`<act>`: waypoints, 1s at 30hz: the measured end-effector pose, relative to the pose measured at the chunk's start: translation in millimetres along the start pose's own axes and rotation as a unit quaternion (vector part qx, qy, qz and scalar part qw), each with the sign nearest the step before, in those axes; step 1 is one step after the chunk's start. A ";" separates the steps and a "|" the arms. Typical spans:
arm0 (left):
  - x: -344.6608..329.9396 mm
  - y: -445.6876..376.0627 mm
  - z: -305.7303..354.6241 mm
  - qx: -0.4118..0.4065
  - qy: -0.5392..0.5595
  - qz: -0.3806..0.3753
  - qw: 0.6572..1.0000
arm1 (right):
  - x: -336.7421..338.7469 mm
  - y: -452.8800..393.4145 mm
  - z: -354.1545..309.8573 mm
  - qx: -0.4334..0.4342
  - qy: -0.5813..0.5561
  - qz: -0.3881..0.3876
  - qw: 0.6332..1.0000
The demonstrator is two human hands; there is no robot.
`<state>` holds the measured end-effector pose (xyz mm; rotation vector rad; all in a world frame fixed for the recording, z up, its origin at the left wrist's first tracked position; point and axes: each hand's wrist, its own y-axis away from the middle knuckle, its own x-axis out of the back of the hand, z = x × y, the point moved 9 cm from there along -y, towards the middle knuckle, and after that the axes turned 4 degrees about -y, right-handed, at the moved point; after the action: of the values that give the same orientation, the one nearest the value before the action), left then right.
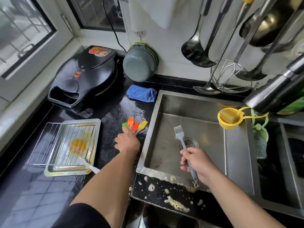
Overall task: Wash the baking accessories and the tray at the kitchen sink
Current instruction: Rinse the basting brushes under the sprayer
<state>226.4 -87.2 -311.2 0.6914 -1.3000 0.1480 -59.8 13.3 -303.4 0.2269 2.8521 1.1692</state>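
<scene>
My right hand (196, 163) grips the handle of a grey silicone pastry brush (178, 131), bristles up, over the steel sink (158, 112). My left hand (127, 141) rests on the wet black counter, its fingers on the handles of several coloured silicone brushes (134, 123) in green, orange, red and yellow. I cannot tell whether it grips them. To the left lies a metal baking tray (97, 127) smeared with orange grease, a wire rack (49, 142) on top of it. A white brush (88, 165) leans on the tray's near corner.
A black electric griddle (85, 76) stands at the back left, a blue cloth (142, 92) behind the brushes. Grey basins, ladles and a wire skimmer (230, 76) hang on the wall. A yellow strainer (229, 118) sits on the sink's right rim. Foam (177, 205) dots the front counter.
</scene>
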 end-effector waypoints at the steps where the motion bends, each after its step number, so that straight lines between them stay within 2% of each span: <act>1: -0.4 -0.6 -0.3 0.003 0.005 -0.002 1.000 | 1.9 -0.6 2.3 -0.003 -0.002 0.000 1.000; 12: 2.4 -1.9 -3.7 -0.018 0.049 0.002 0.999 | 18.6 -2.7 12.7 -0.020 -0.028 0.013 0.999; 18: 11.0 2.5 -24.8 0.048 0.099 -0.008 0.994 | 31.4 -9.6 10.3 -0.014 -0.054 0.036 0.998; 21: 15.6 21.2 0.6 0.007 0.138 0.003 0.990 | 49.5 -8.5 2.1 0.020 -0.060 0.043 0.997; 22: 15.4 32.0 12.2 -0.021 0.173 -0.016 0.985 | 52.3 -8.2 0.5 0.028 -0.072 0.039 0.996; 23: 8.5 52.1 34.2 -0.059 0.227 -0.052 0.971 | 64.6 -6.2 -0.2 0.032 -0.086 0.038 0.995; 24: -0.3 76.9 53.7 -0.077 0.312 -0.113 0.940 | 74.5 -5.0 -0.8 0.034 -0.094 0.035 0.994; 25: -13.1 103.4 72.3 -0.073 0.399 -0.186 0.895 | 85.6 -3.4 -1.2 0.033 -0.102 0.035 0.994; 27: -44.9 149.3 106.0 -0.034 0.495 -0.302 0.814 | 103.6 -2.1 0.4 0.027 -0.119 0.034 0.992; 30: -101.6 185.6 150.7 0.032 0.565 -0.364 0.740 | 116.8 -1.5 -1.6 0.032 -0.138 0.021 0.990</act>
<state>-16.2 5.5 -317.8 0.9011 0.1984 -0.0455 -175.5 29.2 -302.2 0.4179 2.6550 0.9665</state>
